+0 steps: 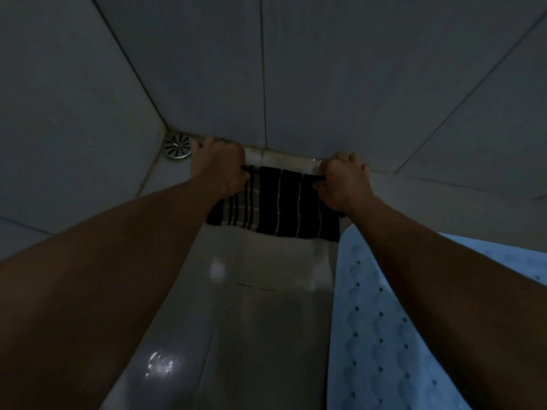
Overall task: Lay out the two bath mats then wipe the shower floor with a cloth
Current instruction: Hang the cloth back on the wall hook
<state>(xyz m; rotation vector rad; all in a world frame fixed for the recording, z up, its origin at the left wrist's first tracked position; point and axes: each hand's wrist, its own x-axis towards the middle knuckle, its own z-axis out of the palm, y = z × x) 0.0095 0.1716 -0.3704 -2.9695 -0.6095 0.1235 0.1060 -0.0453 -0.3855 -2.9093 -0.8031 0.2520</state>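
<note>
Both hands were down on it, the left hand (218, 165) and right hand (343, 180) each gripping a far corner of the dark striped cloth (276, 204), flat on the wet shower floor (266, 306) against the wall, the blue bath mat (381, 335) just beside.

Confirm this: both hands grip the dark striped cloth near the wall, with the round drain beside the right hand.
One error: the head view shows the drain beside the left hand, not the right hand. Both grip the cloth.
</note>
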